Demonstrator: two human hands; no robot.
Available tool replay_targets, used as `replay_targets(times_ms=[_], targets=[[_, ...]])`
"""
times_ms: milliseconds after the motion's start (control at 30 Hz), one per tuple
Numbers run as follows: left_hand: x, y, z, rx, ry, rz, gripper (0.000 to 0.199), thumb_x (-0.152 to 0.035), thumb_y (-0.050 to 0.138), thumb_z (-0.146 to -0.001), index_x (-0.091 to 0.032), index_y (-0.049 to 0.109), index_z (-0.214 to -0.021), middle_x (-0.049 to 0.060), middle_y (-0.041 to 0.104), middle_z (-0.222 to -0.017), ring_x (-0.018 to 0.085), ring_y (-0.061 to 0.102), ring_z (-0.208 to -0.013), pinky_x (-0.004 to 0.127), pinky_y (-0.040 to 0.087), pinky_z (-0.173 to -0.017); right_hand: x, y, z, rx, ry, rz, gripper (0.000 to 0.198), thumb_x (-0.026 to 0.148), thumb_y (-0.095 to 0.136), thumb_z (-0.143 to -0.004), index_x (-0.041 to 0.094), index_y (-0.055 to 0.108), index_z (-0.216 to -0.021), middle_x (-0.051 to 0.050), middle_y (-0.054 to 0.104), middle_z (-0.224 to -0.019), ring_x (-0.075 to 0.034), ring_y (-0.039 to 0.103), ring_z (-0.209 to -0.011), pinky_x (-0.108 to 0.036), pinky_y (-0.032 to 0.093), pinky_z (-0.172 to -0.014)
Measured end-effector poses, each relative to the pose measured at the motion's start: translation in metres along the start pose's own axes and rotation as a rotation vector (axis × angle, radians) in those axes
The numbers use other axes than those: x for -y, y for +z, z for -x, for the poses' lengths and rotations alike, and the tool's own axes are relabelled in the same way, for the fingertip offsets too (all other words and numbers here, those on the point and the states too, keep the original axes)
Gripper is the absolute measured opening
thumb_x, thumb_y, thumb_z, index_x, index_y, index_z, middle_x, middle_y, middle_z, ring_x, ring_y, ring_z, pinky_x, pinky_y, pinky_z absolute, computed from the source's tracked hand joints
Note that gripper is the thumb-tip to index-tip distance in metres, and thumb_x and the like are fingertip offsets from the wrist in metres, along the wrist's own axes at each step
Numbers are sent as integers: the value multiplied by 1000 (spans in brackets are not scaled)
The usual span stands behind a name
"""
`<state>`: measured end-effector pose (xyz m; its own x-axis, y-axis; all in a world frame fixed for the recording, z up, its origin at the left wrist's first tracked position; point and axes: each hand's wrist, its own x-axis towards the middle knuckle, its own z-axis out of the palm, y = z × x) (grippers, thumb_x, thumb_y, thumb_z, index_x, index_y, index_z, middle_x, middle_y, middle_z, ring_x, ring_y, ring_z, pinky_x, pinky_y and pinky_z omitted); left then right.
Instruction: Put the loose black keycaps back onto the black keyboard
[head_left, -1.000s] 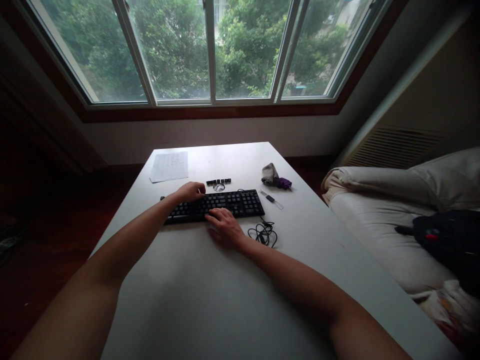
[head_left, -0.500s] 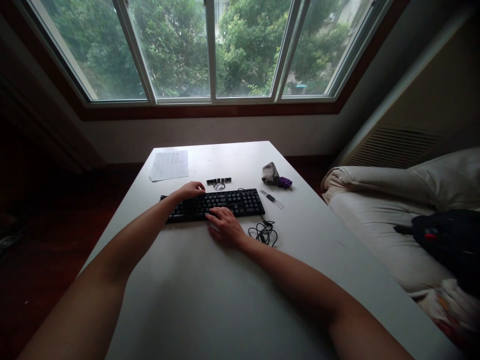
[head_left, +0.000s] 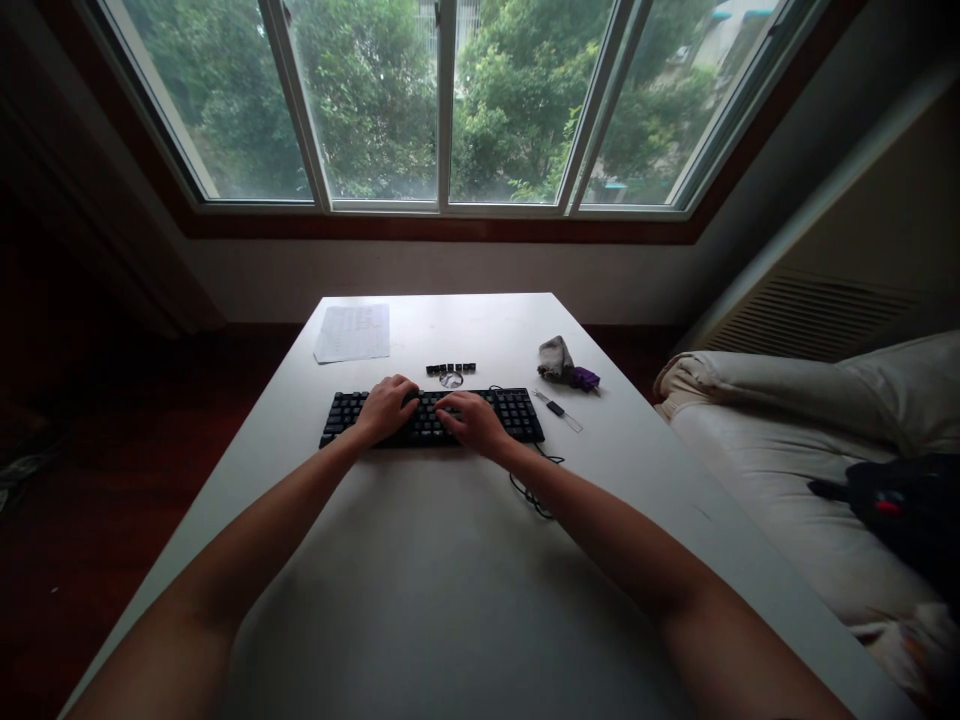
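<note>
A black keyboard [head_left: 346, 412] lies across the white table. My left hand [head_left: 385, 408] rests over its left-middle keys, thumb apart from the fingers, with nothing visible in it. Close beside it, my right hand [head_left: 475, 422] reaches over the middle keys with its fingers stretched to the left, also with nothing visible in it. Whether the fingertips press any key cannot be made out. Just behind the keyboard stands a short row of black keycaps [head_left: 451, 369], with a small round clear item [head_left: 451, 380] in front of it.
A wire tool with a black handle [head_left: 556, 408] lies right of the keyboard. Behind it sit a grey cloth [head_left: 555, 360] and a purple bundle [head_left: 585, 379]. A black cable [head_left: 531, 496] lies partly under my right forearm. Paper sheets [head_left: 352, 333] lie at the table's far left.
My left hand has come down from the keyboard's back edge onto the keys. My right hand has moved forward from the front edge onto the middle keys. The view has shifted slightly.
</note>
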<state>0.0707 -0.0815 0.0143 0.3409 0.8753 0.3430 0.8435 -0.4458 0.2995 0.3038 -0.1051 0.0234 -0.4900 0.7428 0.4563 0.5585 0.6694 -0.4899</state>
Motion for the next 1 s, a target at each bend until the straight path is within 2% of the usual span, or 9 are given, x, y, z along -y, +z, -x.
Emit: replay_targets(times_ms=[167, 367, 467, 600, 700, 867, 1000], targets=[[-13, -3, 44, -17, 73, -39, 36, -37, 52, -96, -25, 63, -128, 9, 58, -137, 29, 52, -127, 47, 40, -111, -32, -4, -69, 59, 89, 216, 23, 30, 58, -98, 20, 72, -112, -7, 69, -109, -20, 61, -103, -32, 42, -96], [-19, 2, 71, 44, 99, -122, 56, -43, 49, -98, -29, 42, -152, 7, 37, -160, 30, 31, -148, 50, 23, -123, -64, 22, -121, 247, 184, 406, 29, 33, 62, -95, 23, 70, -121, -9, 65, -119, -24, 54, -113, -35, 38, -99], [-20, 4, 74, 58, 96, -156, 60, -46, 46, -99, -30, 35, -156, 5, 31, -163, 28, 24, -152, 50, 17, -125, -73, 35, -132, 267, 211, 428, 28, 34, 63, -95, 23, 70, -121, -11, 63, -123, -25, 50, -118, -36, 37, -101], [-20, 5, 74, 43, 85, -155, 62, -47, 49, -98, -28, 37, -155, 7, 30, -164, 30, 25, -151, 51, 18, -125, -84, 46, -140, 276, 260, 416, 29, 40, 62, -96, 25, 71, -119, -10, 62, -123, -25, 49, -119, -37, 38, -101], [-19, 5, 74, 24, 70, -146, 61, -46, 52, -96, -28, 41, -153, 8, 34, -162, 31, 29, -149, 52, 20, -124, -88, 51, -143, 288, 232, 406, 26, 41, 62, -95, 26, 73, -114, -9, 63, -120, -25, 50, -117, -37, 38, -100], [-17, 2, 74, 0, 69, -127, 58, -47, 55, -95, -27, 48, -149, 10, 43, -156, 32, 38, -144, 52, 26, -122, -85, 56, -144, 280, 141, 413, 19, 34, 66, -93, 23, 75, -105, -10, 66, -115, -24, 51, -115, -35, 38, -100], [-14, 1, 74, -25, 82, -126, 57, -48, 58, -94, -27, 50, -146, 10, 46, -154, 32, 40, -142, 52, 29, -120, -83, 49, -142, 225, 127, 370, 18, 35, 66, -93, 23, 75, -102, -7, 69, -109, -22, 56, -109, -32, 40, -96]])
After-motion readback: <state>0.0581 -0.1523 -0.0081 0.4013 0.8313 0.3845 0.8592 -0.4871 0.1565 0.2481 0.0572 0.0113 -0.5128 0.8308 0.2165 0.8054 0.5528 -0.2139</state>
